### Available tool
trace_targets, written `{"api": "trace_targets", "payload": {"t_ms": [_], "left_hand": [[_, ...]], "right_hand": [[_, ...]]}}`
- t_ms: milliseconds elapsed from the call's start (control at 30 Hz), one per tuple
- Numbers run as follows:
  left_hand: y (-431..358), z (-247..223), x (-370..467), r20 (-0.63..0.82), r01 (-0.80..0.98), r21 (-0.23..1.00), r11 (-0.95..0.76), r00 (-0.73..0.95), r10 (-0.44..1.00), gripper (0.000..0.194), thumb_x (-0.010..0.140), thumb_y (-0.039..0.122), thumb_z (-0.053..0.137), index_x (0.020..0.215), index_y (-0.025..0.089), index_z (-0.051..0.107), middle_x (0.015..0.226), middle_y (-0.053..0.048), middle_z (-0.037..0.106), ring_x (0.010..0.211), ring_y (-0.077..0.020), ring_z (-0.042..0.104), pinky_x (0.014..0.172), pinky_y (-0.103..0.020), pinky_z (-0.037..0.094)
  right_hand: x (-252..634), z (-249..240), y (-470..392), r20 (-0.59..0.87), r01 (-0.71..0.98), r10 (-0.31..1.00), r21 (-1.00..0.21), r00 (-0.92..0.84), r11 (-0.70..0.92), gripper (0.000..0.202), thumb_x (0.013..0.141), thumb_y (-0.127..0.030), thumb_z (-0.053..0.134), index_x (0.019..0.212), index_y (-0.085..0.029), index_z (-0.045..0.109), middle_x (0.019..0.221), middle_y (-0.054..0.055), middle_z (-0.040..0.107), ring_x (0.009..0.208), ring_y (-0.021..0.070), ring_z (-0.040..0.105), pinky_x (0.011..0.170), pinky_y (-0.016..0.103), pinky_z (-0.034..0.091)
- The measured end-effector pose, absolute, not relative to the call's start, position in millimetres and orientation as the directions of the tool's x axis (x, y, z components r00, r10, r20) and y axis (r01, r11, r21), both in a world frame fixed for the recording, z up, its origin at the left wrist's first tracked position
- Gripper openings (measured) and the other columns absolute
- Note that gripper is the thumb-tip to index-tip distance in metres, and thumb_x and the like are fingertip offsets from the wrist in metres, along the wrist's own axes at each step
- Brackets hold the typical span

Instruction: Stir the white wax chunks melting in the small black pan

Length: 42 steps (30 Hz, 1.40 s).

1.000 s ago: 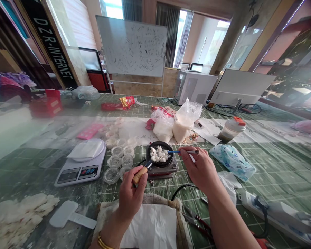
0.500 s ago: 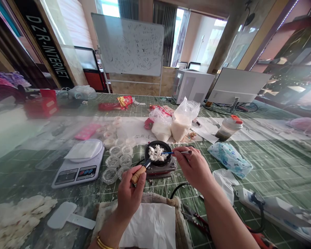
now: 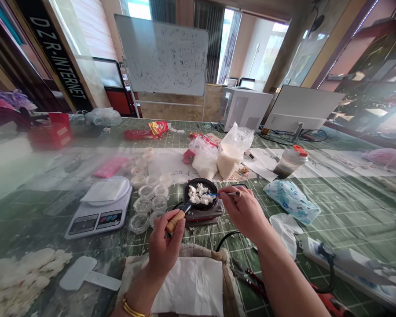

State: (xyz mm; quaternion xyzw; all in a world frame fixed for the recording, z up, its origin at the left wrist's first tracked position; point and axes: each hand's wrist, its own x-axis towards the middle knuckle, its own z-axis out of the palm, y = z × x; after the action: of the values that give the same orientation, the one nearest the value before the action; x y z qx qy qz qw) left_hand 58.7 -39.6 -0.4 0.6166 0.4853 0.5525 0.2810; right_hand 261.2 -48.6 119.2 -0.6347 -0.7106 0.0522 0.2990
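Observation:
A small black pan (image 3: 187, 188) holding white chunks (image 3: 201, 194) sits on a dark hot plate (image 3: 206, 215) at the centre. My left hand (image 3: 166, 242) is wrapped round the pan's wooden handle (image 3: 175, 221). From the right, my right hand (image 3: 242, 211) pinches a thin blue-tipped tool (image 3: 213, 194), whose tip lies among the chunks. Several clear round cups (image 3: 142, 204) stand left of the pan. Below it, white paper (image 3: 191, 286) lies on a brown-edged cloth (image 3: 232, 281).
A kitchen scale (image 3: 99, 211) and a white scraper (image 3: 79, 274) are on the left. Bags of white granules (image 3: 229, 160) stand behind the pan. To the right are a tissue pack (image 3: 293, 200), a shaker bottle (image 3: 292, 160), scissors (image 3: 254, 281) and a power strip (image 3: 350, 268).
The tool tip and the chunks have shifted slightly in the pan, leaving more dark pan surface visible between pieces. Both hands keep their holds.

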Motion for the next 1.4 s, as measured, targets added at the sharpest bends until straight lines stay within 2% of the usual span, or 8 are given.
{"api": "trace_targets", "payload": {"t_ms": [133, 300, 600, 733, 933, 1133, 1267, 1400], "left_hand": [[-39.7, 0.8, 58.8, 0.417, 0.299, 0.876, -0.379, -0.075, 0.906, 0.027, 0.083, 0.033, 0.056, 0.106, 0.018, 0.057, 0.096, -0.008, 0.06, 0.082, -0.0169, 0.062, 0.072, -0.028, 0.052], [-41.2, 1.4, 58.6, 0.427, 0.294, 0.874, -0.386, -0.085, 0.901, 0.028, 0.083, 0.033, 0.057, 0.107, 0.018, 0.058, 0.096, -0.008, 0.061, 0.082, -0.0168, 0.062, 0.071, -0.027, 0.052], [-40.6, 1.9, 58.6, 0.436, 0.313, 0.865, -0.391, -0.087, 0.896, 0.027, 0.084, 0.032, 0.056, 0.106, 0.018, 0.058, 0.095, -0.008, 0.062, 0.081, -0.0166, 0.063, 0.071, -0.028, 0.052], [-41.1, 1.9, 58.1, 0.446, 0.322, 0.858, -0.4, -0.083, 0.891, 0.026, 0.083, 0.032, 0.057, 0.106, 0.018, 0.058, 0.095, -0.008, 0.063, 0.081, -0.017, 0.063, 0.071, -0.028, 0.053], [-41.0, -0.1, 57.8, 0.421, 0.294, 0.877, -0.38, -0.087, 0.903, 0.028, 0.083, 0.032, 0.057, 0.108, 0.018, 0.057, 0.097, -0.008, 0.062, 0.082, -0.0172, 0.063, 0.071, -0.028, 0.053], [-40.4, -2.5, 57.5, 0.415, 0.268, 0.886, -0.379, -0.087, 0.906, 0.029, 0.083, 0.033, 0.058, 0.107, 0.019, 0.058, 0.097, -0.009, 0.063, 0.084, -0.0176, 0.063, 0.07, -0.027, 0.054], [-40.6, -1.5, 57.8, 0.416, 0.26, 0.887, -0.381, -0.093, 0.905, 0.029, 0.082, 0.034, 0.058, 0.107, 0.019, 0.058, 0.097, -0.008, 0.062, 0.082, -0.0173, 0.063, 0.07, -0.027, 0.053], [-40.6, -0.2, 58.0, 0.427, 0.291, 0.875, -0.387, -0.086, 0.9, 0.027, 0.083, 0.033, 0.058, 0.106, 0.019, 0.059, 0.095, -0.008, 0.063, 0.081, -0.017, 0.063, 0.07, -0.027, 0.053]], "right_hand": [[261.2, 118.9, -50.9, 0.443, 0.865, 0.896, -0.453, 0.007, 0.217, 0.024, 0.091, -0.031, 0.04, 0.089, -0.023, 0.062, 0.09, 0.001, 0.069, 0.086, 0.0181, 0.058, 0.082, 0.033, 0.036], [261.1, 118.0, -49.9, 0.389, 0.874, 0.921, -0.434, -0.036, 0.217, 0.026, 0.091, -0.028, 0.038, 0.086, -0.023, 0.063, 0.089, 0.001, 0.069, 0.087, 0.0194, 0.058, 0.082, 0.034, 0.035], [260.7, 119.4, -52.3, 0.406, 0.882, 0.913, -0.412, -0.047, 0.229, 0.028, 0.09, -0.03, 0.038, 0.084, -0.023, 0.064, 0.087, 0.002, 0.069, 0.083, 0.0182, 0.059, 0.079, 0.032, 0.038], [264.5, 119.9, -52.7, 0.455, 0.887, 0.89, -0.42, 0.024, 0.191, 0.027, 0.09, -0.033, 0.039, 0.086, -0.021, 0.062, 0.083, 0.003, 0.069, 0.082, 0.0186, 0.06, 0.083, 0.033, 0.037], [264.4, 117.1, -48.1, 0.359, 0.893, 0.933, -0.416, -0.014, 0.173, 0.028, 0.091, -0.033, 0.037, 0.087, -0.022, 0.062, 0.084, 0.003, 0.069, 0.083, 0.02, 0.059, 0.082, 0.035, 0.035], [263.2, 115.7, -46.5, 0.448, 0.889, 0.893, -0.425, 0.039, 0.174, 0.026, 0.09, -0.034, 0.039, 0.088, -0.021, 0.061, 0.082, 0.003, 0.069, 0.082, 0.0189, 0.059, 0.086, 0.035, 0.035], [263.7, 116.6, -47.6, 0.38, 0.895, 0.925, -0.414, 0.003, 0.167, 0.027, 0.091, -0.033, 0.038, 0.087, -0.021, 0.062, 0.079, 0.003, 0.069, 0.081, 0.0194, 0.059, 0.083, 0.035, 0.035], [263.1, 119.0, -51.3, 0.471, 0.882, 0.881, -0.433, 0.045, 0.186, 0.024, 0.09, -0.033, 0.04, 0.089, -0.021, 0.061, 0.081, 0.002, 0.069, 0.082, 0.0185, 0.059, 0.085, 0.034, 0.035]]}}
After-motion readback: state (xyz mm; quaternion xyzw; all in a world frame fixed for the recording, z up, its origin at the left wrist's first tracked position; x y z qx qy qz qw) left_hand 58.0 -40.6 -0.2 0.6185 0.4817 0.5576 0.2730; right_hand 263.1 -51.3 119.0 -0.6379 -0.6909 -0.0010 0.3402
